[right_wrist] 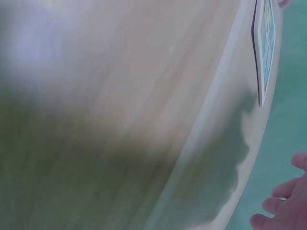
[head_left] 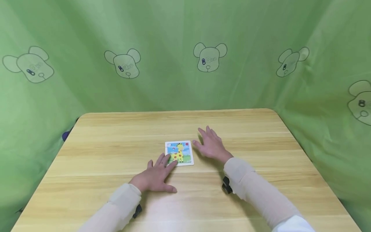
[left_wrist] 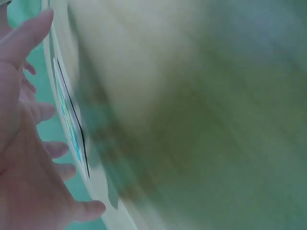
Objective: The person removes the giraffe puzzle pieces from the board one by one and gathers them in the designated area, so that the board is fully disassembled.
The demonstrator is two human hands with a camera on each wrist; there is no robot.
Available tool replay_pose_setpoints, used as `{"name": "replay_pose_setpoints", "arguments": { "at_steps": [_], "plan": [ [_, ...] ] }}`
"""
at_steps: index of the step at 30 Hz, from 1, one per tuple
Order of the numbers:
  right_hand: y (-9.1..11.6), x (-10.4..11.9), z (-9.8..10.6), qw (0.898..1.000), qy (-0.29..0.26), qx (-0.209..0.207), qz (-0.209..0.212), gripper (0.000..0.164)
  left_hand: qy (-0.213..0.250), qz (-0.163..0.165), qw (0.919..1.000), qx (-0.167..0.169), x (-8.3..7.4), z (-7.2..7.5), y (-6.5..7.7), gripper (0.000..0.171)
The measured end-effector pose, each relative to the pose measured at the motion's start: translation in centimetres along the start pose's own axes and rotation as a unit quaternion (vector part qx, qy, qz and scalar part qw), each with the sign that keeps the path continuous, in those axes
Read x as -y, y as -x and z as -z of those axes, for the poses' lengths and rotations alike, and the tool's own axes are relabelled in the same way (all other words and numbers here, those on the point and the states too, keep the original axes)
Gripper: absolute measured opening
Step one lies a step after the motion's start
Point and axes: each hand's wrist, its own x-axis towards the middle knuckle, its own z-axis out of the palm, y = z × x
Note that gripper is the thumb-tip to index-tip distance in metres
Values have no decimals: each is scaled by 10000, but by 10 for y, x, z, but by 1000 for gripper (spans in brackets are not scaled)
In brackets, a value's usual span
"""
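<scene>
A square picture puzzle (head_left: 186, 155) with a white border lies flat on the wooden table, showing a yellow giraffe with red spots against blue sky and green grass. A short seam line shows at its left edge. My left hand (head_left: 156, 176) is spread, with fingertips overlapping the puzzle's lower left corner in the head view; contact cannot be told. In the left wrist view the puzzle (left_wrist: 69, 117) appears edge-on beyond the fingers. To its right, my right hand (head_left: 212, 146) has its fingers apart, the thumb near the upper right edge. Neither hand holds anything.
The light wooden table (head_left: 116, 129) has rounded far corners. Green curtain (head_left: 168, 87) printed with bear-like heads surrounds its back and sides. Something dark blue (head_left: 65, 136) shows past the table's left edge. Dark wrist devices (head_left: 227, 185) sit under both sleeves.
</scene>
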Motion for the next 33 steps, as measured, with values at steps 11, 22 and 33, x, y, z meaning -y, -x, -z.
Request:
{"name": "replay_pose_setpoints", "arguments": {
  "at_steps": [11, 22, 33],
  "plan": [
    [-1, 24, -8, 9982, -205, -4, 569, 58, -171, -217, 9994, 205, -5, -5, 3, 121],
    [-4, 44, -16, 9958, -387, 216, 805, 52, -279, -235, 9990, 243, -3, -5, 3, 127],
    [-16, 60, -22, 9891, -288, 921, 1111, 53, -177, -130, 9989, 407, -2, -5, 2, 130]
  ]
}}
